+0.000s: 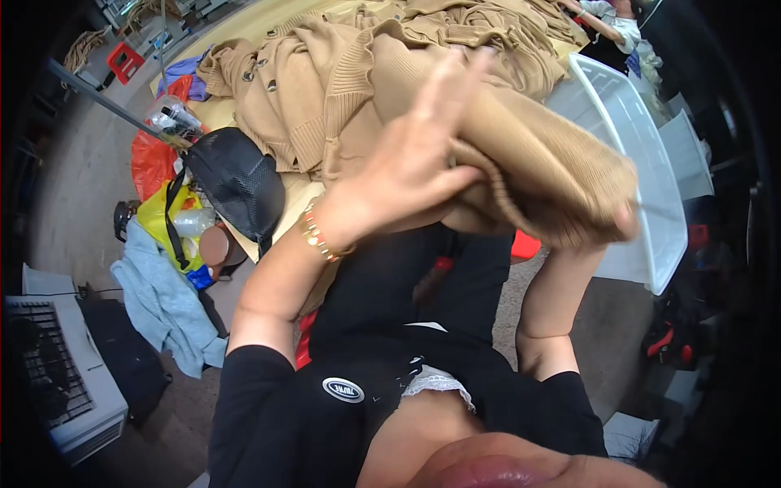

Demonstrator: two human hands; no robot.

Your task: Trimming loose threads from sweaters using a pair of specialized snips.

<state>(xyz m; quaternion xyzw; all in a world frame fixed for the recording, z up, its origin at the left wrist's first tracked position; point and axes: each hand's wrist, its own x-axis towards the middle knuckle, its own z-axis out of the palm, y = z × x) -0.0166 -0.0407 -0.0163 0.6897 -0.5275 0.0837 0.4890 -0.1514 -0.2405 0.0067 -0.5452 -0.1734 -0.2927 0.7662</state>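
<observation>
A tan knit sweater (553,138) is lifted over my lap, with a ribbed edge and a folded part toward the right. My left hand (415,150), a gold bracelet at its wrist, lies across the knit with its fingers stretched out, slightly blurred. Under the sweater's right end, my right hand (622,228) grips the fabric; most of its fingers are hidden by the knit. Behind them, a heap of similar tan cardigans (285,98), some with dark buttons, covers much of the yellowish table (232,24).
A translucent white plastic bin (663,203) stands at the right. On the left are a black mesh bag (236,183), a red plastic bag (150,163), a yellow bag (159,215) and a light blue cloth (163,293). Another person's arm (598,24) shows at the far right.
</observation>
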